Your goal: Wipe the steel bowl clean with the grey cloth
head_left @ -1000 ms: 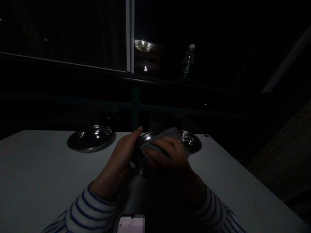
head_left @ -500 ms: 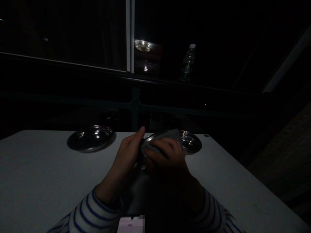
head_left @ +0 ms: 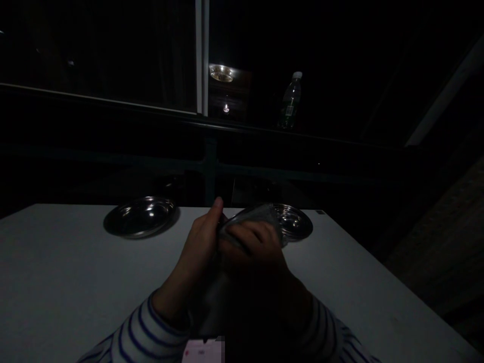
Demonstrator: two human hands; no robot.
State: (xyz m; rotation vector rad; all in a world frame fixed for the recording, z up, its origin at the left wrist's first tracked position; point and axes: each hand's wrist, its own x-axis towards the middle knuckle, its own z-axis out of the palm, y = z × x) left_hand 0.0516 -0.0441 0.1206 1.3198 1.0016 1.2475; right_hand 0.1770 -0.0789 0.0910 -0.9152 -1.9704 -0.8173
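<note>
My left hand is closed on the left edge of a shiny metal plate, thumb pointing up along the rim. The plate is tilted and held above the table, mostly hidden behind cloth and fingers. My right hand, fingers curled, presses a grey cloth against the plate's face. Another metal plate lies on the table to the left. Beyond my right hand, what looks like a stack of metal plates is partly covered by the cloth.
The white table ends at a dark far edge. A clear plastic bottle with a white cap stands on a ledge by the window frame. A lit phone screen shows at the bottom. The room is very dark.
My right hand and the cloth have shifted slightly down and left over the held plate. My left hand has barely moved. The plates on the table stay put.
</note>
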